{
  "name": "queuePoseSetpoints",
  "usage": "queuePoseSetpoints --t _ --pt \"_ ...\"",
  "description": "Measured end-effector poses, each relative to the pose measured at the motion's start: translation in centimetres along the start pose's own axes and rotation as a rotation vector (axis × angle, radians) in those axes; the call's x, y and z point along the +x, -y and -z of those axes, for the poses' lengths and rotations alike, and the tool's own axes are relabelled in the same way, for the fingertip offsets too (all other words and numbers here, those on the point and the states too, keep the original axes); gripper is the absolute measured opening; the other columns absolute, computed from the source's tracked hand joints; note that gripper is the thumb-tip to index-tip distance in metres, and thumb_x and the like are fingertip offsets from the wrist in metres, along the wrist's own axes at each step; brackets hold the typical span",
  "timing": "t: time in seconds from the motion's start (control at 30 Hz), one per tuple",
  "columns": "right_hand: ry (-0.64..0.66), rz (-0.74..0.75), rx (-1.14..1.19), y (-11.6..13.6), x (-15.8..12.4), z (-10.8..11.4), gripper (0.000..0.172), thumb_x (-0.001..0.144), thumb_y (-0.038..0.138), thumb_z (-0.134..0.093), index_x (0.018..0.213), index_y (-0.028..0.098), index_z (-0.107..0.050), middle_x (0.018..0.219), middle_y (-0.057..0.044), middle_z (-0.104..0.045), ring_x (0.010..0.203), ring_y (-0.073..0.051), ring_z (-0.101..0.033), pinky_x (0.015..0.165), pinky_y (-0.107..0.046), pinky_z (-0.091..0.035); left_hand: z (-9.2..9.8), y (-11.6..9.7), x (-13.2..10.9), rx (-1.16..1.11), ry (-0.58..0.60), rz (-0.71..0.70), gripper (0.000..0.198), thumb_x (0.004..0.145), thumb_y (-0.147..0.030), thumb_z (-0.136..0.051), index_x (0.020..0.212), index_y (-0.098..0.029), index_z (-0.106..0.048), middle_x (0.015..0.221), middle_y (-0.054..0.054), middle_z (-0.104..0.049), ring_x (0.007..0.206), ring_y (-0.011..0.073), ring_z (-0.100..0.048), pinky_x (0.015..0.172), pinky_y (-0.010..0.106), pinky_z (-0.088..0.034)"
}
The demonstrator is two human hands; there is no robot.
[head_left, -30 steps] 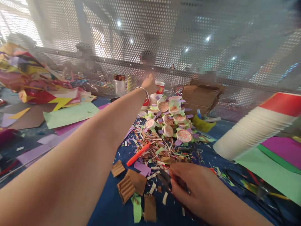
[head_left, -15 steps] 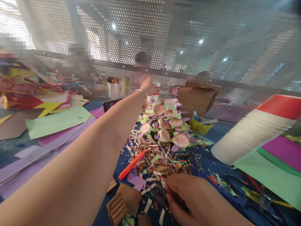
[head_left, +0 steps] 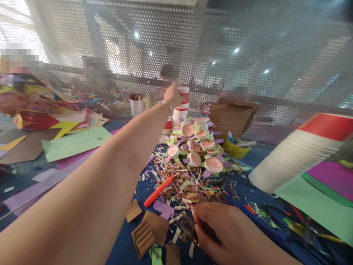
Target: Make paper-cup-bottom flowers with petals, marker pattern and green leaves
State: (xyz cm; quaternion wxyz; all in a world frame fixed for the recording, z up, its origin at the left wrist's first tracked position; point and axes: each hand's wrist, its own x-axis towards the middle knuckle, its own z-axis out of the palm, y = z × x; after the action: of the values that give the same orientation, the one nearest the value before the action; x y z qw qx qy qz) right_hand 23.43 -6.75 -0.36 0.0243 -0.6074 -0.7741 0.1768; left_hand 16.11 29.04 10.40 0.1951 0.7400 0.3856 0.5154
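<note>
My left hand [head_left: 174, 95], a bracelet at its wrist, is stretched far out to the back of the table. Its fingers close on the side of a red and white paper cup [head_left: 184, 90], the top one of a stack. My right hand [head_left: 213, 224] is low in the view, closed around dark scissors [head_left: 188, 228] whose blades point left over paper scraps. Between the hands stands a pile of round paper pieces [head_left: 194, 159] with orange drawings and green and purple tabs. An orange marker [head_left: 158, 190] lies on the scraps.
A tilted stack of white cups [head_left: 292, 158] leans at the right, near black-handled scissors [head_left: 309, 235]. Folded cardboard [head_left: 234, 117] and a lidded jar [head_left: 136, 106] stand before the perforated metal screen [head_left: 154, 33]. Coloured paper [head_left: 75, 141] lies left. People show behind the screen.
My left hand has risen slightly, and the red and white cup beside it now shows higher and more clearly. My right hand stays in nearly the same place. The view has shifted a little.
</note>
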Motion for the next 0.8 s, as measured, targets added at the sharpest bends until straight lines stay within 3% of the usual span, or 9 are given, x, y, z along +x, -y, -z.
queuePoseSetpoints --t 0.23,0.47,0.63,0.73,0.8 --pt "-0.016 0.001 0.017 -0.1 0.0 0.0 0.011 0.082 0.009 -0.059 0.076 0.018 -0.057 0.08 -0.001 -0.066 0.065 -0.014 -0.054 0.059 -0.025 -0.028 -1.2 0.8 -0.3 -0.055 -0.059 -0.015 0.056 0.071 -0.018 -0.086 0.12 -0.017 -0.059 0.128 0.017 -0.062 0.126 0.0329 -0.055 0.107 0.043 -0.04" --pt "-0.044 0.027 0.056 -0.5 -0.2 -0.2 0.013 0.082 0.009 -0.06 0.073 0.017 -0.055 0.076 0.0 -0.064 0.061 -0.012 -0.051 0.058 -0.024 -0.027 -1.7 -0.2 -0.1 -0.11 -0.139 -0.05 0.049 0.074 -0.013 -0.083 0.116 -0.016 -0.058 0.126 0.013 -0.062 0.121 0.027 -0.054 0.108 0.04 -0.036" --pt "-0.03 0.029 0.043 -0.3 -0.2 -0.1 0.012 0.085 0.01 -0.057 0.075 0.018 -0.054 0.079 -0.001 -0.064 0.064 -0.013 -0.052 0.059 -0.025 -0.028 0.0 -1.9 -0.6 -0.264 -0.226 -0.073 0.044 0.077 -0.024 -0.081 0.111 -0.021 -0.054 0.119 0.001 -0.062 0.11 0.0155 -0.047 0.104 0.032 -0.034" --pt "-0.041 0.044 0.021 -0.3 -0.4 -0.2 0.015 0.088 0.013 -0.054 0.075 0.018 -0.051 0.078 0.0 -0.061 0.065 -0.014 -0.05 0.061 -0.027 -0.028 2.1 -3.1 -1.4 -0.316 -0.253 -0.034 0.04 0.082 -0.032 -0.077 0.112 -0.023 -0.052 0.116 -0.001 -0.063 0.105 0.0128 -0.048 0.097 0.029 -0.038" --pt "-0.066 0.081 0.013 -0.2 -0.6 -0.3 0.017 0.091 0.015 -0.053 0.075 0.019 -0.05 0.077 0.0 -0.06 0.065 -0.014 -0.048 0.063 -0.028 -0.028 4.1 -3.8 -3.0 -0.355 -0.205 0.001 0.028 0.086 -0.034 -0.073 0.104 -0.022 -0.054 0.109 0.001 -0.066 0.1 0.0139 -0.054 0.091 0.03 -0.042"
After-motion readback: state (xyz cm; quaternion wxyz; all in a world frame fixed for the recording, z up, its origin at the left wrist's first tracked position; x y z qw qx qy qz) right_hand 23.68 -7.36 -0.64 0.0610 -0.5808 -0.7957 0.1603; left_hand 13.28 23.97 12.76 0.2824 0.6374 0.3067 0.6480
